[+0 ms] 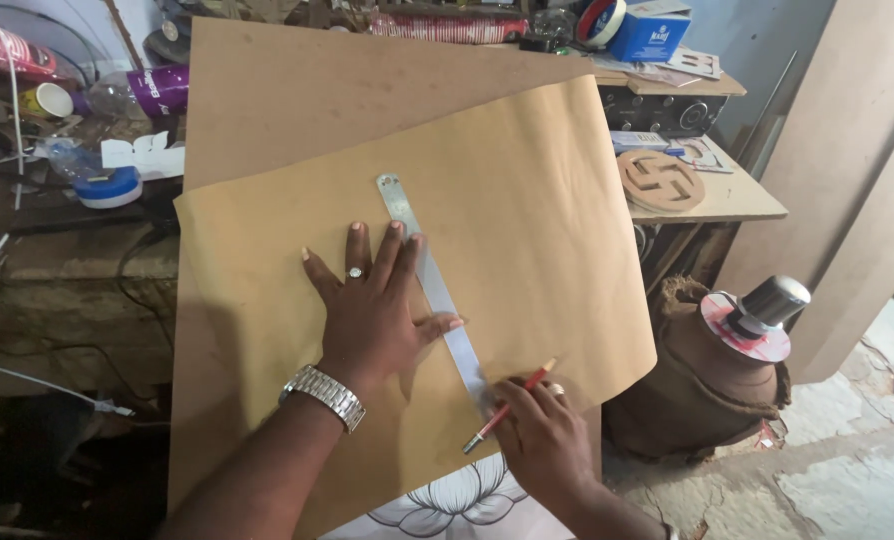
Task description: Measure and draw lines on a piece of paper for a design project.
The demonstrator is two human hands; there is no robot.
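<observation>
Left hand (372,300), fingers spread wide, pressed flat on a metal ruler (433,290) lying diagonally across brown paper (527,200) at centre frame. Right hand (542,435), lower centre, closed around a red pencil (509,408) at the ruler's near end. Wooden board (297,90) beneath, upper left.

The left hand (372,305) lies flat on brown paper (527,190), its fingers (397,250) pressing a steel ruler (432,290); the right hand (542,430) pinches a red pencil (512,405), tip just beside the ruler's edge.
</observation>
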